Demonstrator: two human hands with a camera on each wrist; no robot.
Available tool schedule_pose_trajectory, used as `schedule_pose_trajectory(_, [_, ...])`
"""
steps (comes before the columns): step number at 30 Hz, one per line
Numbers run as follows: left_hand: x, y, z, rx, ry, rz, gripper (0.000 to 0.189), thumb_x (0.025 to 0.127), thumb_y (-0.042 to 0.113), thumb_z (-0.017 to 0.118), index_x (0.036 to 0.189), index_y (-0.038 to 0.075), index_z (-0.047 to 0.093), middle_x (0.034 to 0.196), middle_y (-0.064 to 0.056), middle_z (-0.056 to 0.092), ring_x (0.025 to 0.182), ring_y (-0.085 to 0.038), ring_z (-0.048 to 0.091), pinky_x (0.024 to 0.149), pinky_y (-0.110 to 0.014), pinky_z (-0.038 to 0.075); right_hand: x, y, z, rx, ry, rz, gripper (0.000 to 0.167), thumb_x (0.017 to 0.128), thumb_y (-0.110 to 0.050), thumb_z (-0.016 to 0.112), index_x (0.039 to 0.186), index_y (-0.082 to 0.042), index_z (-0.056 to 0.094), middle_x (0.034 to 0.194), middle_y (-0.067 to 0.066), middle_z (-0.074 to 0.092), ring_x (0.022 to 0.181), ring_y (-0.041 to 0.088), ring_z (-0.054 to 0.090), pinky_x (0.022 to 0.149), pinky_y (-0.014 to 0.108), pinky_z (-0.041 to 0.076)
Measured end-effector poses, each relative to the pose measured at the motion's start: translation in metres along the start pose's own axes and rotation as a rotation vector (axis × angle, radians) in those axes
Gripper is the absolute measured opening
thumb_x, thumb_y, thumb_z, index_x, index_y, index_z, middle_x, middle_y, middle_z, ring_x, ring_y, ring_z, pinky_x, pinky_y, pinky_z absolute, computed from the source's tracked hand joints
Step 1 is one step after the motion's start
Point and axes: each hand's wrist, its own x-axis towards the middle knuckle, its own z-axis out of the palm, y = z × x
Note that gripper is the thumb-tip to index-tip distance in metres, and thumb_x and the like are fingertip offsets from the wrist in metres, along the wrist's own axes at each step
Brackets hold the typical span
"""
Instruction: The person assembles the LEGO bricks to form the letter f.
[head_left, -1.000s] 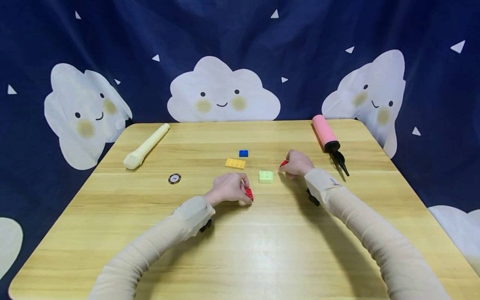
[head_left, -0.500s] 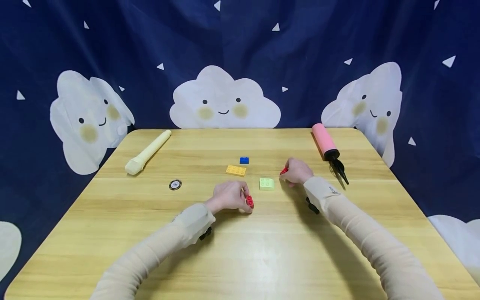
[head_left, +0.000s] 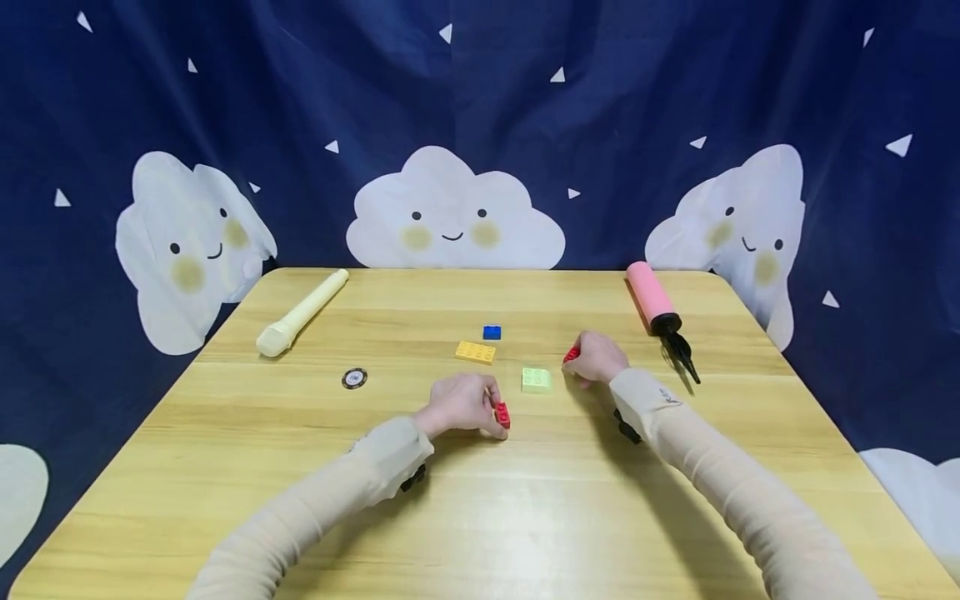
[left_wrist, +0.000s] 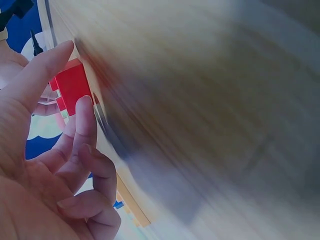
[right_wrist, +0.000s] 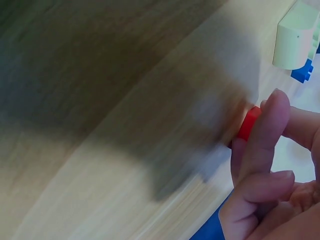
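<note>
My left hand [head_left: 461,404] pinches a red toy brick [left_wrist: 73,86] by its ends between thumb and index finger, low over the table, studs facing away from the palm. In the right wrist view, a second red brick [right_wrist: 248,122] shows partly behind the fingers of my right hand [head_left: 597,357], which pinches it at the table surface. Between the two hands lies a pale green brick [head_left: 536,380] with a rounded side. Farther back are a flat yellow-orange brick [head_left: 475,352] and a small blue brick [head_left: 492,332].
On the wooden table [head_left: 570,500], a poker chip [head_left: 355,378] lies left of the left hand. A cream toy microphone [head_left: 303,312] is at back left, and a pink hand pump [head_left: 651,292] with a black nozzle at back right. A blue cloud-print curtain [head_left: 510,108] hangs behind.
The head view has tilted up, so the table and everything on it sit lower in the frame. Both hands keep their pinch on the red bricks in nearly the same spots.
</note>
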Motion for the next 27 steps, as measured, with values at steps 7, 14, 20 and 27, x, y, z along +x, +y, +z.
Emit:
schedule_pose_trajectory(7, [-0.002, -0.001, 0.0, -0.018, 0.002, -0.003, 0.039, 0.06, 0.04, 0.088, 0.081, 0.024, 0.06, 0.062, 0.014, 0.059, 0.059, -0.008, 0.051, 0.055, -0.028, 0.035, -0.001, -0.003, 0.0, 0.052, -0.004, 0.003, 0.019, 0.087, -0.019, 0.066, 0.097, -0.005, 0.057, 0.076, 0.006, 0.066, 0.057, 0.014, 0.066, 0.066, 0.03, 0.049])
schedule_pose_trajectory(14, [-0.003, -0.002, 0.0, -0.035, 0.007, 0.004, 0.038, 0.06, 0.038, 0.088, 0.081, 0.024, 0.059, 0.062, 0.015, 0.059, 0.059, -0.006, 0.051, 0.056, -0.029, 0.035, -0.012, -0.022, -0.014, 0.111, 0.031, -0.072, 0.026, 0.088, -0.021, 0.066, 0.105, -0.003, 0.055, 0.095, 0.013, 0.067, 0.061, 0.02, 0.07, 0.065, 0.03, 0.053])
schedule_pose_trajectory(20, [-0.005, -0.003, 0.002, -0.038, 0.018, 0.005, 0.037, 0.061, 0.041, 0.087, 0.081, 0.025, 0.06, 0.061, 0.016, 0.059, 0.062, -0.006, 0.052, 0.058, -0.029, 0.036, -0.03, -0.044, -0.017, 0.139, -0.04, -0.202, 0.029, 0.088, -0.015, 0.068, 0.108, 0.0, 0.054, 0.095, 0.016, 0.07, 0.054, 0.019, 0.067, 0.064, 0.032, 0.056])
schedule_pose_trajectory(27, [-0.004, -0.006, 0.004, -0.042, 0.037, 0.006, 0.035, 0.061, 0.043, 0.086, 0.079, 0.027, 0.06, 0.06, 0.016, 0.059, 0.062, -0.005, 0.052, 0.057, -0.029, 0.036, -0.05, -0.061, 0.008, 0.134, -0.164, -0.277, 0.023, 0.084, -0.007, 0.071, 0.101, -0.004, 0.055, 0.08, 0.007, 0.066, 0.045, 0.014, 0.061, 0.053, 0.034, 0.055])
